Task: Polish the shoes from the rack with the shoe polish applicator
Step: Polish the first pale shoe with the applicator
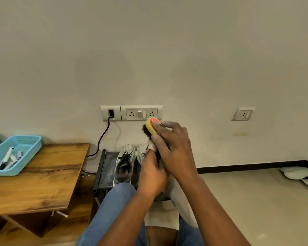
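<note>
My right hand (174, 148) grips a yellow shoe polish applicator (151, 127) with an orange-red top and dark bristles, held up in front of the wall. My left hand (152, 174) grips a shoe (150, 148) under the applicator; only its pale toe shows, the rest is hidden by both hands. A grey sneaker with black laces (124, 163) lies on the dark shoe rack (105, 169) below, with part of another pale shoe (140, 154) beside it.
A wooden table (38, 178) stands at the left with a blue plastic tray (16, 153) holding tubes. A socket panel (132, 113) with a black cable is on the wall. White shoes (299, 175) lie on the floor at the right. My knees in blue trousers (112, 210) are below.
</note>
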